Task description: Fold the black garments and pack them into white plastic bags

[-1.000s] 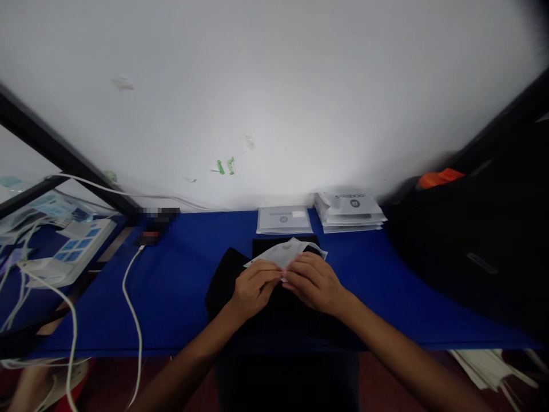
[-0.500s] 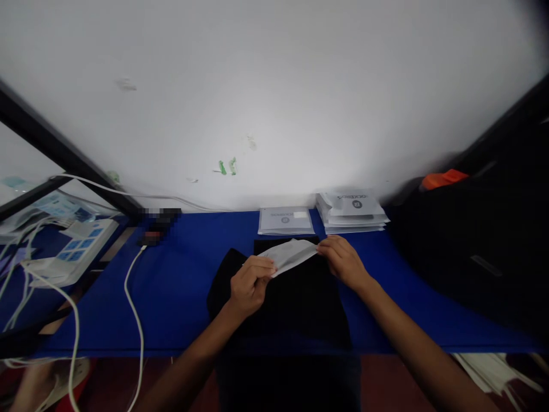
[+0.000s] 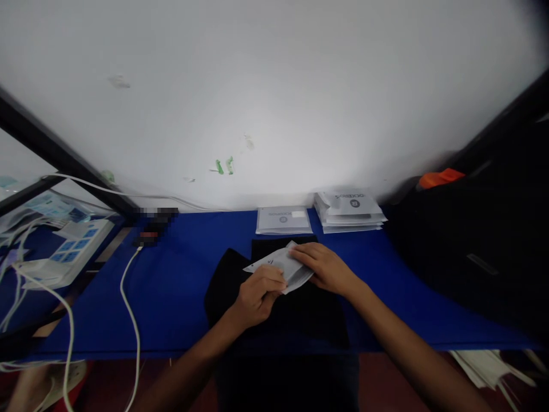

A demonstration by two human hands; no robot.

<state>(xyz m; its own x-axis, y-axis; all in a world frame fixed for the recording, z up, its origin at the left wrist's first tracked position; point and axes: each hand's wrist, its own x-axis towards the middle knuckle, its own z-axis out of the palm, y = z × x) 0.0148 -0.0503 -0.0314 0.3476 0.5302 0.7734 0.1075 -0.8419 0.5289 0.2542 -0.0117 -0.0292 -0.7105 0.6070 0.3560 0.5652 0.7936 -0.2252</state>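
Note:
A translucent white pouch [image 3: 278, 258] with dark print is held tilted above a piece of black fabric [image 3: 300, 315]. My left hand [image 3: 259, 292] pinches the pouch's near edge, fingers on top and thumb below. My right hand [image 3: 323, 266] grips its right part, with fingertips lying over the upper edge. What lies inside the pouch cannot be made out. The black fabric rests on the blue table [image 3: 180, 297] beneath both hands. Behind it lies a single flat pouch [image 3: 283, 221] with a logo, and right of that a stack of similar pouches [image 3: 351, 212].
At the left are a power strip [image 3: 72, 252], white cables [image 3: 132, 320] and a blurred dark device [image 3: 154, 229]. A large black item [image 3: 472, 246] with an orange piece [image 3: 441, 178] fills the right side. A white wall [image 3: 274, 114] stands behind the table.
My right hand has moved left and slightly down, from the pouch's right corner onto its upper edge. The pouch has turned and shows more of its printed face.

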